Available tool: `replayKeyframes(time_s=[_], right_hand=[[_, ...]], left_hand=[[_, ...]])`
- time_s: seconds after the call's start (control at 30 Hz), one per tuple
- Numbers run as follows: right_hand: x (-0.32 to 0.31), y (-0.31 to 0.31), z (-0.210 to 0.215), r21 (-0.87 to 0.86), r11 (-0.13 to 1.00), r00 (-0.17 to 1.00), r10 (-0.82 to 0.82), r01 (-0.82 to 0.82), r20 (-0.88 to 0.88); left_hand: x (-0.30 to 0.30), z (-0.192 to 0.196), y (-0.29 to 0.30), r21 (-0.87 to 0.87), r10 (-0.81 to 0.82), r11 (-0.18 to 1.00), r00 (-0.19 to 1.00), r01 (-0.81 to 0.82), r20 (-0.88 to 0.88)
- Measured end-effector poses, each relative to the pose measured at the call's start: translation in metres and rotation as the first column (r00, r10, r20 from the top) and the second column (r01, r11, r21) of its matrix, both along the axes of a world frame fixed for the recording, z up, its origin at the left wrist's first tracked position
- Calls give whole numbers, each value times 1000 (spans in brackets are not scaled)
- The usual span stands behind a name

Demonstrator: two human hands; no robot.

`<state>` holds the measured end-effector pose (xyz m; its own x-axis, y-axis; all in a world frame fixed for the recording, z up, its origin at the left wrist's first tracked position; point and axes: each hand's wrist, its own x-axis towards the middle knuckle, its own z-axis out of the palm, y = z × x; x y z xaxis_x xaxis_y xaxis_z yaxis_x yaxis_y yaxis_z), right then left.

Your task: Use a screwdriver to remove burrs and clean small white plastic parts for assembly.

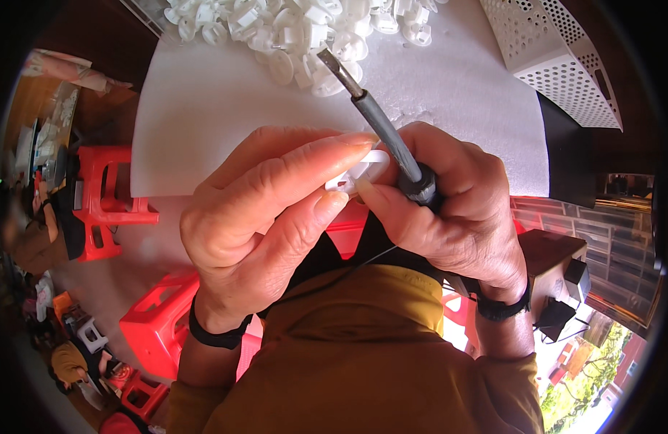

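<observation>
At the far left, red plastic stools (106, 199) are seen on the floor, well apart from the work. The left hand (265, 217) is held above the lap, its fingers curled, with thumb and forefinger closed on a small white plastic part (363, 170) that is mostly hidden between the two hands. The part is touched from the other side by the right hand (460, 217), whose fingers are wrapped tightly round a grey-handled tool (392, 137); its flat metal tip (337, 69) is pointed up and away, toward a pile of white plastic pieces (298, 29) on the white foam board (203, 108). A white perforated basket (558, 58) stands at the board's right end.

A slip is judged the main risk: the part is pinched only at its edge and could be dropped into the lap or onto the floor. The long tool, gripped while the same hand works on the part, could swing, so that the pile is scattered or a left fingertip is jabbed.
</observation>
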<state>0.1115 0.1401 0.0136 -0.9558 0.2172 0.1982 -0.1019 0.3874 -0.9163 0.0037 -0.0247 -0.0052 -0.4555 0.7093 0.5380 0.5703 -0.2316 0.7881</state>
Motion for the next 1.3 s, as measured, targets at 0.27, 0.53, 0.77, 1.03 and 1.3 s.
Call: replayKeyframes(time_s=[0.27, 0.53, 0.77, 1.03, 1.3], right_hand=[[1, -3, 1, 13, 1000, 1000, -4, 4, -11], [3, -5, -11, 92, 995, 987, -23, 38, -157], [10, -2, -12, 225, 971, 979, -39, 84, -198], [16, -1, -15, 322, 939, 971, -42, 119, -236], [20, 1, -15, 340, 933, 968, -34, 120, -250]], left_hand=[[5, -1, -2, 0, -13, 1000, 993, 13, 117], [14, 4, -2, -67, 20, 998, 952, 0, 306], [21, 7, 11, -108, 94, 991, 992, -85, 85], [27, 7, 17, -194, 158, 967, 986, -164, -44], [27, 5, 19, -179, 152, 969, 983, -169, -104]])
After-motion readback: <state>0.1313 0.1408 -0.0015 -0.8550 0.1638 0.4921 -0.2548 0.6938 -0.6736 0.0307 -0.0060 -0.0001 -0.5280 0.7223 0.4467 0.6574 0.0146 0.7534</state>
